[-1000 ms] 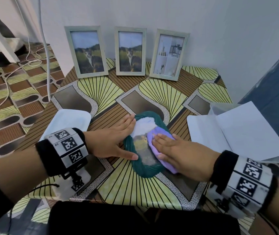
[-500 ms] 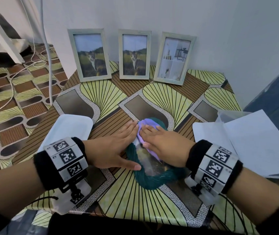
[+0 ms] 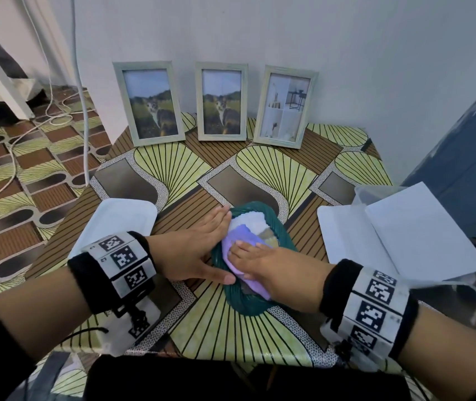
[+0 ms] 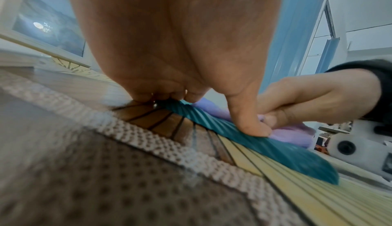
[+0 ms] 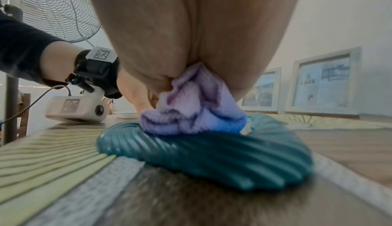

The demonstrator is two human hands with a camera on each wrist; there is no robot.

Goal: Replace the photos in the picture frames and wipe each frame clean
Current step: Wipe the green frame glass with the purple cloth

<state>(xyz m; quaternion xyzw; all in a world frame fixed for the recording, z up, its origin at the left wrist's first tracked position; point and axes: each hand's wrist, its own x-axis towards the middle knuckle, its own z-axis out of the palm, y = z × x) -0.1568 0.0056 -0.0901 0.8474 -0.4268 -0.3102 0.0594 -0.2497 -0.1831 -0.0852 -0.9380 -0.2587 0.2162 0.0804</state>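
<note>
A teal oval ribbed frame [image 3: 277, 224] lies flat on the patterned table, photo side up. My left hand [image 3: 199, 250] lies with straight fingers along its left rim, and the thumb [image 4: 250, 125] presses on the teal rim [image 4: 286, 152]. My right hand [image 3: 271, 264] presses a lilac cloth [image 3: 239, 235] flat on the glass, left of centre. From the right wrist, the cloth [image 5: 191, 112] bunches under my palm on the frame [image 5: 212, 154]. Most of the photo is hidden.
Three pale green frames lean on the back wall: two with a cat photo [image 3: 150, 102] [image 3: 221, 101], one with a room picture [image 3: 285, 107]. A white tray [image 3: 121, 218] lies left, white sheets [image 3: 404, 233] right. Cables [image 3: 57, 111] trail on the floor.
My right hand slid the cloth from the glass's right side up to the far end, then back toward the middle left. The left hand stayed on the rim.
</note>
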